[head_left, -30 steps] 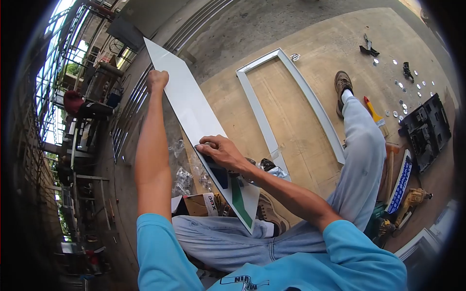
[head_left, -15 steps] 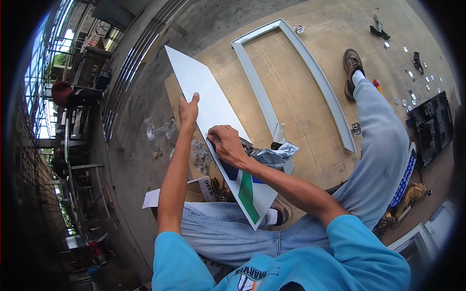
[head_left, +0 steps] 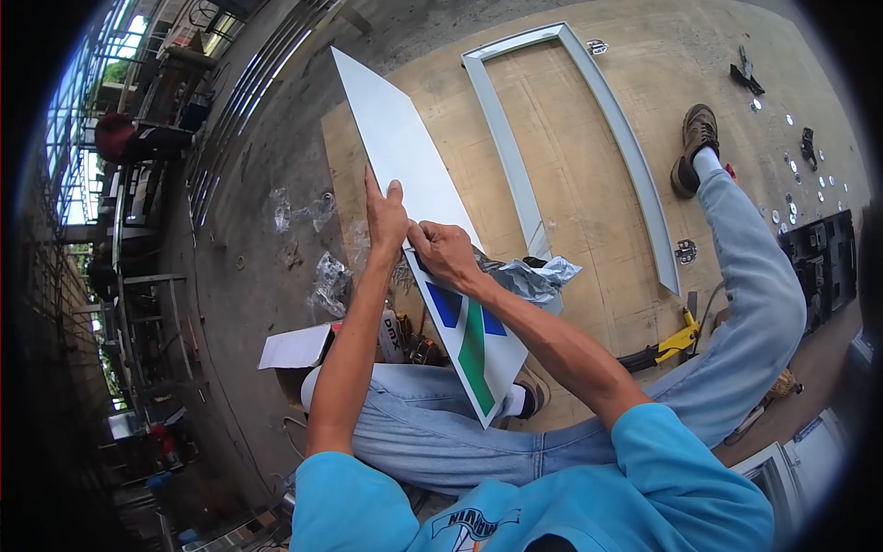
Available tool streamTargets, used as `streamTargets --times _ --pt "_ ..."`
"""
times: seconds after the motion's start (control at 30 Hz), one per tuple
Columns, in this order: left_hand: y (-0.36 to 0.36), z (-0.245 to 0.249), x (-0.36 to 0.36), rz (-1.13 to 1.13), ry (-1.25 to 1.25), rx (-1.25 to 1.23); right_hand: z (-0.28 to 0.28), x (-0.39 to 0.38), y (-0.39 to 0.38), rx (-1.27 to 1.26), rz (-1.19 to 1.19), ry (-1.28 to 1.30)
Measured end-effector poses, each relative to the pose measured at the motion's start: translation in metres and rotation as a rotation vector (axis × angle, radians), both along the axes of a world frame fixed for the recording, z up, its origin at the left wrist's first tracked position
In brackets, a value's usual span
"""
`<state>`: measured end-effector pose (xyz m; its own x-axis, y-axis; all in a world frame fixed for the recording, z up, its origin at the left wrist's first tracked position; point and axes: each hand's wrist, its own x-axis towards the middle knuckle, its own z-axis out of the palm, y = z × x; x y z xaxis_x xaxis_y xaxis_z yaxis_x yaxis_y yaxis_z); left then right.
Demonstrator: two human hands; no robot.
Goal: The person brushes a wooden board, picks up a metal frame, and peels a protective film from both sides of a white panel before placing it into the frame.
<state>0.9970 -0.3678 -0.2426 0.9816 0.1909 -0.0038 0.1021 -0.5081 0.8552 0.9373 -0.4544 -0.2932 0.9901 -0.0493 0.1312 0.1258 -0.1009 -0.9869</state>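
A long white panel (head_left: 405,138) with a green stripe and blue patches at its near end slants across my lap. My left hand (head_left: 386,219) is closed around its left edge, with the thumb on top and the index finger stretched along the edge. Just below it, my right hand (head_left: 445,254) is closed with its fingers bent at the same edge, close to the left hand. Whether it pinches a film or only the edge is hidden. Crumpled silvery wrapping (head_left: 543,274) lies right of the panel.
A grey U-shaped frame (head_left: 635,175) lies on a plywood sheet (head_left: 570,193). Hinges (head_left: 686,251), a yellow and black tool (head_left: 676,340) and a black case (head_left: 819,267) are to the right. Clear plastic scraps (head_left: 329,281) and an opened box (head_left: 299,348) are at left.
My right hand has moved up the panel's edge, closer to my left hand, uncovering more of the blue. The panel's far end has shifted forward, and my right leg has moved outward.
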Motion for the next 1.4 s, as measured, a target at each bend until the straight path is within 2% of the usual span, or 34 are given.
streamTargets --times 0.03,0.1,0.13,0.2,0.27,0.33,0.4,0.47,0.53,0.6,0.67,0.7,0.73,0.8,0.83,0.9,0.93,1.03,1.1,1.23,1.4 --pt "0.001 0.000 0.000 0.004 0.008 0.001 -0.003 -0.005 -0.005 0.008 0.060 0.053" --pt "-0.005 0.008 -0.003 -0.021 -0.082 0.216 -0.005 -0.014 -0.020 0.000 0.167 0.133" --pt "-0.007 0.010 -0.003 -0.001 -0.058 0.204 -0.007 -0.018 -0.025 -0.012 0.188 0.155" --pt "-0.004 0.012 -0.004 -0.043 -0.051 0.186 -0.020 -0.038 -0.030 -0.033 0.158 0.043" --pt "0.008 0.000 0.003 -0.047 -0.061 0.218 -0.025 -0.046 -0.042 -0.106 0.222 0.031" --pt "0.013 -0.002 -0.002 -0.058 -0.089 0.246 -0.035 -0.052 -0.057 -0.249 0.307 -0.204" --pt "0.002 0.005 -0.002 -0.026 -0.052 0.234 -0.053 -0.060 -0.062 -0.314 0.353 -0.227" --pt "0.001 0.003 0.000 -0.017 -0.049 0.227 -0.074 -0.070 -0.057 -0.318 0.226 -0.204" --pt "0.006 0.001 -0.001 -0.003 -0.071 0.252 -0.079 -0.071 -0.049 -0.285 0.194 -0.107" --pt "0.014 0.002 -0.003 0.045 -0.025 0.227 -0.056 -0.060 -0.071 -0.035 0.255 0.430" --pt "0.026 -0.012 -0.002 0.007 -0.110 0.216 -0.081 -0.045 -0.104 -0.083 0.052 0.494" --pt "0.021 -0.010 -0.002 0.029 -0.148 0.217 -0.071 -0.037 -0.118 -0.243 0.007 0.458" --pt "0.018 -0.010 0.001 0.037 -0.158 0.201 -0.063 -0.028 -0.122 -0.261 0.008 0.447" --pt "0.005 -0.004 -0.002 0.065 -0.086 0.214 -0.037 -0.025 -0.123 -0.853 -0.317 -0.262" --pt "-0.002 -0.005 0.000 0.076 -0.116 0.253 -0.013 -0.023 -0.114 -0.726 -0.155 0.028" --pt "-0.016 -0.003 0.000 0.074 -0.104 0.261 0.020 -0.012 -0.088 -0.520 0.139 0.453" --pt "-0.021 -0.002 0.003 0.077 -0.077 0.285 0.015 0.001 -0.074 -0.533 0.243 0.592" --pt "-0.030 -0.003 0.007 0.079 -0.100 0.276 -0.046 0.005 -0.035 -0.488 0.122 0.635" --pt "-0.021 -0.002 0.003 0.092 -0.086 0.260 -0.049 -0.011 -0.017 -0.474 0.019 0.657" --pt "-0.022 -0.006 0.001 0.088 -0.114 0.199 -0.054 -0.016 -0.019 -0.386 -0.029 0.676" --pt "-0.040 -0.006 0.005 0.064 -0.020 0.160 -0.059 -0.019 -0.034 -0.344 -0.069 0.687"
